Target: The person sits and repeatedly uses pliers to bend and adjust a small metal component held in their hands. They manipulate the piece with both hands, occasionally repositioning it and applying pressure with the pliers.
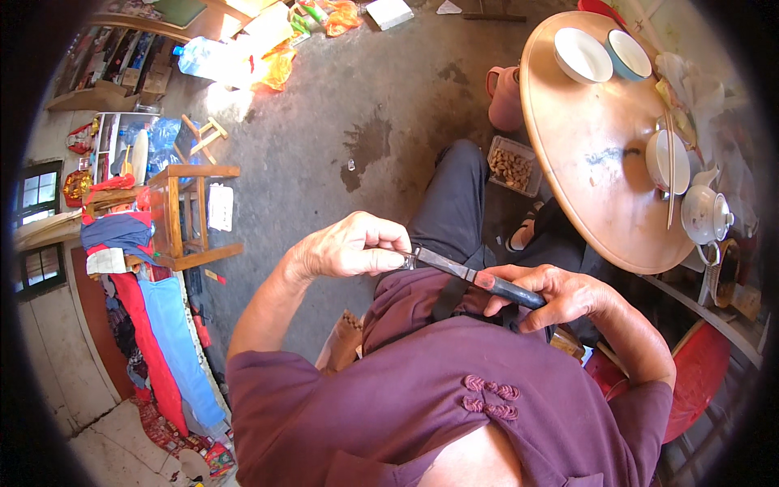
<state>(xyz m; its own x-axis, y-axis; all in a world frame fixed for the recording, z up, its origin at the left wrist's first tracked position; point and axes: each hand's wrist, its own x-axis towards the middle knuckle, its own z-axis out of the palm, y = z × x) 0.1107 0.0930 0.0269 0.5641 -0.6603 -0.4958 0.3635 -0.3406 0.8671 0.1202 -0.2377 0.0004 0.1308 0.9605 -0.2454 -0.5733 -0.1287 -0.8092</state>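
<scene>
In front of my lap my right hand (560, 294) is wrapped round the black handle of a hand tool (445, 263). The tool has a red collar and a long, narrow, flat metal shaft; its exact kind is unclear. The shaft slants up and left to my left hand (357, 246). There my thumb and fingers are pinched on a small shiny metal piece (408, 260) at the tool's far end. I cannot make out whether that piece is part of the tool or separate.
At the right a round wooden table (600, 195) bears bowls (583, 55), chopsticks (670, 166) and a white teapot (704, 213). Beside it on the floor are a pink jug (505, 99) and a tub of peanut-like pieces (513, 166). To the left stands a wooden stool (174, 215) near piled clothes (182, 341).
</scene>
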